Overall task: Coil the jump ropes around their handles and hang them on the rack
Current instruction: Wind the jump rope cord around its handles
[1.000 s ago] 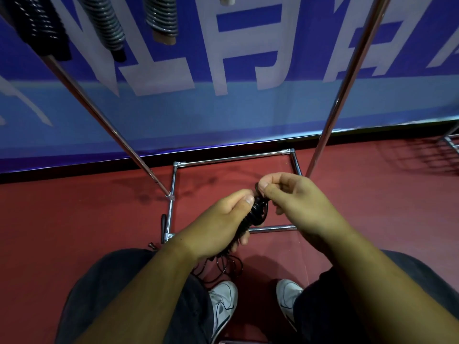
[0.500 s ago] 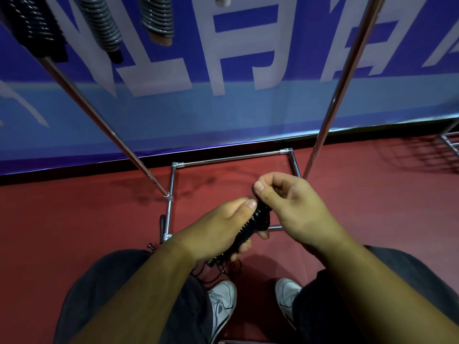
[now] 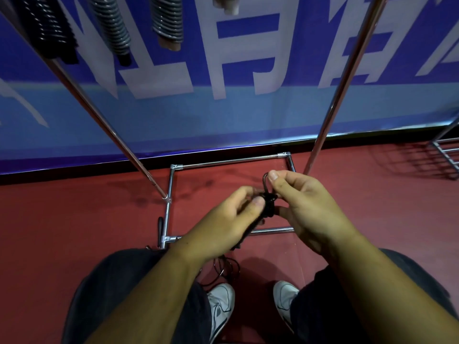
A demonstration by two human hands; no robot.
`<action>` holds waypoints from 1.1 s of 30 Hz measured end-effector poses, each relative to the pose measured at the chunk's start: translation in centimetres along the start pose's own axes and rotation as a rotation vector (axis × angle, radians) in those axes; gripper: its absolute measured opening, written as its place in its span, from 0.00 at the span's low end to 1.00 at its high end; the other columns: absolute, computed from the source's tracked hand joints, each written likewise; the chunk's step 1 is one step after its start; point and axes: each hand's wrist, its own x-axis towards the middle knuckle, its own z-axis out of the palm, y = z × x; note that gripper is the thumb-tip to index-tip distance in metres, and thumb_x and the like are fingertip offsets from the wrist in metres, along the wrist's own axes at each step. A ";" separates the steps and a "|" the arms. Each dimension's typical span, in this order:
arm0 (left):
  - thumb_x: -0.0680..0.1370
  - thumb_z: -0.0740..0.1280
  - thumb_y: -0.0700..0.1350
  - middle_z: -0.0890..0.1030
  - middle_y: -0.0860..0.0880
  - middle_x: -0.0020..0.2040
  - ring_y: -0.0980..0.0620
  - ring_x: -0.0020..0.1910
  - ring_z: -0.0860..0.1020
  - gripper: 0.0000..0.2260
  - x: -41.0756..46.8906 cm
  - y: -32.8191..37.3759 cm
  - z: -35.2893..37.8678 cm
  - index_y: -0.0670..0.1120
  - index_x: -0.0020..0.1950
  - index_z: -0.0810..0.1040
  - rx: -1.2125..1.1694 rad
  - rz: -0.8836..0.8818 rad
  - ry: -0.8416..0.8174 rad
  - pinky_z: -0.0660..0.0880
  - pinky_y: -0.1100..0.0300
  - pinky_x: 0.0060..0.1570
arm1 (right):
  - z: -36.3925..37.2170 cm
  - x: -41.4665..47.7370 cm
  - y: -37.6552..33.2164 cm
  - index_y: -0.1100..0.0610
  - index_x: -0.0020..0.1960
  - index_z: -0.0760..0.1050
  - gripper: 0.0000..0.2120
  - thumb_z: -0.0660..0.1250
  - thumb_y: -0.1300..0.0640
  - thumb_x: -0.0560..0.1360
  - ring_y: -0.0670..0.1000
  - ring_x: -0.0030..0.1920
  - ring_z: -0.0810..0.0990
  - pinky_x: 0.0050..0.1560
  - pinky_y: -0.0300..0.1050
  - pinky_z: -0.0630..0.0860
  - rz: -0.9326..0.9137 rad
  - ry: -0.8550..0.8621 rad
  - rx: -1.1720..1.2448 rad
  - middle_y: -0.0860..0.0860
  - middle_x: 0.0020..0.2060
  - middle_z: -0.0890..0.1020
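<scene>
Your rack [image 3: 335,100] stands ahead, with coiled ropes [image 3: 111,28] hanging near its top. Your left hand [image 3: 223,224] grips the wound black jump rope [image 3: 269,207] low over the floor, and your right hand [image 3: 305,204] pinches its end loop [image 3: 265,181]. You look to be finishing the coil. Next, secure that end snugly, then lift the bundle to the rack.

Shiny metal rack [image 3: 332,105]; matt floor [image 3: 74,219]
</scene>
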 end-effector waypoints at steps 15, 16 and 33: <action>0.79 0.68 0.55 0.83 0.50 0.58 0.47 0.60 0.82 0.17 -1.1 1.6 0.4 0.56 0.67 0.72 0.131 0.154 -0.004 0.77 0.40 0.62 | 1.4 -1.3 -4.2 0.55 0.39 0.78 0.11 0.67 0.52 0.78 0.42 0.32 0.70 0.42 0.42 0.67 -0.151 0.052 -0.047 0.43 0.28 0.73; 0.80 0.69 0.53 0.83 0.51 0.58 0.49 0.60 0.82 0.16 -1.1 1.9 0.3 0.56 0.67 0.73 0.118 0.162 -0.004 0.77 0.42 0.63 | 1.5 -1.5 -4.6 0.55 0.40 0.78 0.10 0.67 0.53 0.79 0.42 0.32 0.70 0.42 0.42 0.67 -0.150 0.059 -0.044 0.42 0.28 0.74; 0.80 0.72 0.48 0.85 0.57 0.54 0.60 0.53 0.83 0.14 -0.9 13.1 -1.3 0.63 0.59 0.73 -0.081 0.341 0.233 0.79 0.65 0.51 | 2.0 -3.5 -15.4 0.62 0.51 0.83 0.13 0.72 0.53 0.72 0.59 0.50 0.84 0.52 0.49 0.79 -0.331 0.070 -0.067 0.61 0.47 0.85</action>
